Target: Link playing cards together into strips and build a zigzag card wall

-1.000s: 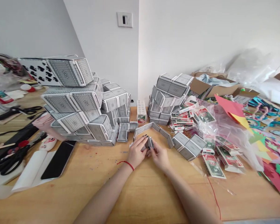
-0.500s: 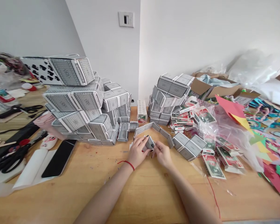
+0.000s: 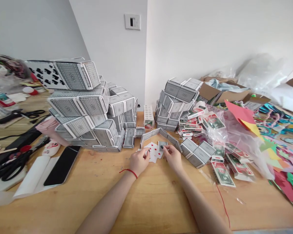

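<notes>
My left hand (image 3: pixel 139 160) and my right hand (image 3: pixel 172 157) meet over a small fan of playing cards (image 3: pixel 154 151) with red pips, face up on the wooden table (image 3: pixel 146 201). The left fingers pinch the fan's left edge. The right fingers pinch a card with a grey patterned back (image 3: pixel 162 145) at the fan's right side. Just behind the cards stands a bent strip of folded cards (image 3: pixel 160 134). A red string circles my left wrist.
A tall pile of boxes made of cards (image 3: pixel 88 107) rises at the left, a smaller pile (image 3: pixel 178 97) at the right. A black phone (image 3: pixel 62 165), scissors (image 3: pixel 9 165), card packs (image 3: pixel 222 170), plastic wrap and coloured paper cutouts (image 3: pixel 280 143) lie around.
The small card stack held closed between both hands has been spread into a face-up fan. Both hands have moved slightly apart.
</notes>
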A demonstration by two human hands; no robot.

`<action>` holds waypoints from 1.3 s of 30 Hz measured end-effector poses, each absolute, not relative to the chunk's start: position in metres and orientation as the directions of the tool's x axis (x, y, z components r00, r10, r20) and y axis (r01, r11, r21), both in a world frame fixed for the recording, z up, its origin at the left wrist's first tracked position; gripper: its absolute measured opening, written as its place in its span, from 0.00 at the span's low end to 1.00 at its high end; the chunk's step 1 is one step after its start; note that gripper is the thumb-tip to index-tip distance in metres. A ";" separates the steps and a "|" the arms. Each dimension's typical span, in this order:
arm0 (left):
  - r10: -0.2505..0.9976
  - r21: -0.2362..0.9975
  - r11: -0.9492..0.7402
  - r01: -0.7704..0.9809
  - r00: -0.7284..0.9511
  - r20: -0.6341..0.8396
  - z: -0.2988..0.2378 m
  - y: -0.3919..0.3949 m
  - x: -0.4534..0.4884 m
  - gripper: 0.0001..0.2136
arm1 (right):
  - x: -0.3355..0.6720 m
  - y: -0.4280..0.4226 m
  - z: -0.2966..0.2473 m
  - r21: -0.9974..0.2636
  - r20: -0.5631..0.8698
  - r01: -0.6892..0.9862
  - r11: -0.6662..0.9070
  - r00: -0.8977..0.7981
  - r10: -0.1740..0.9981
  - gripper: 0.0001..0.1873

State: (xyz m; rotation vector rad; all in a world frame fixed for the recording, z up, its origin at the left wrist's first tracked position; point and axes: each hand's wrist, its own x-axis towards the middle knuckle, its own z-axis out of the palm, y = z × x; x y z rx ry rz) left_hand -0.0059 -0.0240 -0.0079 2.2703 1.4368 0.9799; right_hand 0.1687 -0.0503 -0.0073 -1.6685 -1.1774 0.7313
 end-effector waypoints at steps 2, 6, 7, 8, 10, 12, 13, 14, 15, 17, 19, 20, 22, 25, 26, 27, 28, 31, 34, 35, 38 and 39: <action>0.895 0.560 -0.432 0.707 0.258 0.364 -0.005 -0.024 -0.009 0.10 | 0.169 -0.051 -0.007 -0.814 0.157 0.580 -0.036 0.280 0.947 0.20; 0.903 0.488 -0.428 0.761 0.349 0.249 0.005 -0.022 -0.018 0.13 | 0.170 -0.052 -0.007 -0.624 0.271 0.775 0.095 0.101 0.957 0.23; 0.900 0.450 -0.436 0.779 0.378 0.218 0.008 -0.022 -0.020 0.17 | 0.170 -0.053 -0.007 -0.591 0.281 0.799 0.111 0.075 0.957 0.23; 0.893 0.412 -0.450 0.793 0.408 0.189 0.010 -0.023 -0.023 0.21 | 0.170 -0.053 -0.007 -0.566 0.288 0.816 0.121 0.058 0.956 0.24; 0.878 0.359 -0.476 0.803 0.456 0.145 0.014 -0.023 -0.027 0.27 | 0.171 -0.054 -0.007 -0.536 0.298 0.835 0.128 0.045 0.953 0.22; 0.872 0.344 -0.484 0.805 0.475 0.116 0.015 -0.023 -0.030 0.29 | 0.172 -0.054 -0.008 -0.525 0.310 0.843 0.118 0.060 0.949 0.18; 0.874 0.348 -0.479 0.806 0.474 0.107 0.015 -0.022 -0.031 0.28 | 0.173 -0.054 -0.009 -0.522 0.314 0.846 0.107 0.074 0.947 0.16; 0.876 0.356 -0.473 0.806 0.472 0.097 0.015 -0.022 -0.032 0.27 | 0.174 -0.053 -0.009 -0.519 0.315 0.849 0.096 0.086 0.945 0.15; 0.878 0.367 -0.467 0.804 0.470 0.087 0.014 -0.021 -0.032 0.26 | 0.174 -0.053 -0.010 -0.517 0.314 0.851 0.090 0.090 0.945 0.15; 0.879 0.387 -0.460 0.799 0.471 0.071 0.013 -0.020 -0.032 0.25 | 0.176 -0.052 -0.011 -0.512 0.309 0.854 0.097 0.078 0.948 0.16; 0.878 0.405 -0.458 0.791 0.472 0.071 0.013 -0.019 -0.032 0.24 | 0.177 -0.051 -0.011 -0.505 0.302 0.855 0.120 0.045 0.952 0.18; 0.878 0.416 -0.461 0.784 0.473 0.081 0.013 -0.019 -0.033 0.25 | 0.177 -0.051 -0.011 -0.498 0.296 0.857 0.135 0.022 0.955 0.19; 0.867 0.443 -0.482 0.756 0.484 0.117 0.015 -0.019 -0.032 0.25 | 0.175 -0.052 -0.009 -0.481 0.282 0.860 0.170 -0.032 0.959 0.19; 0.832 0.467 -0.540 0.700 0.527 0.172 0.020 -0.021 -0.032 0.24 | 0.173 -0.053 -0.007 -0.459 0.262 0.858 0.231 -0.118 0.958 0.21; 0.823 0.466 -0.553 0.690 0.538 0.181 0.021 -0.022 -0.032 0.24 | 0.172 -0.053 -0.006 -0.452 0.255 0.859 0.240 -0.134 0.958 0.21; 0.819 0.464 -0.561 0.686 0.544 0.185 0.023 -0.022 -0.032 0.23 | 0.171 -0.053 -0.006 -0.445 0.248 0.862 0.242 -0.141 0.958 0.22; 0.817 0.463 -0.564 0.684 0.546 0.187 0.024 -0.023 -0.032 0.23 | 0.171 -0.053 -0.006 -0.439 0.241 0.866 0.239 -0.143 0.960 0.22; 0.810 0.486 -0.572 0.661 0.547 0.210 0.023 -0.023 -0.031 0.23 | 0.171 -0.052 -0.007 -0.444 0.234 0.868 0.221 -0.126 0.964 0.22; 0.816 0.535 -0.564 0.629 0.526 0.242 0.019 -0.021 -0.031 0.21 | 0.172 -0.051 -0.009 -0.468 0.243 0.862 0.194 -0.085 0.966 0.23; 0.819 0.548 -0.559 0.622 0.516 0.250 0.018 -0.021 -0.031 0.21 | 0.172 -0.051 -0.010 -0.471 0.245 0.864 0.179 -0.066 0.967 0.23; 0.816 0.566 -0.566 0.600 0.508 0.277 0.017 -0.020 -0.031 0.20 | 0.172 -0.050 -0.014 -0.466 0.254 0.874 0.137 -0.016 0.967 0.25; 0.810 0.569 -0.574 0.589 0.509 0.290 0.017 -0.020 -0.031 0.21 | 0.172 -0.050 -0.014 -0.463 0.254 0.877 0.130 -0.009 0.967 0.26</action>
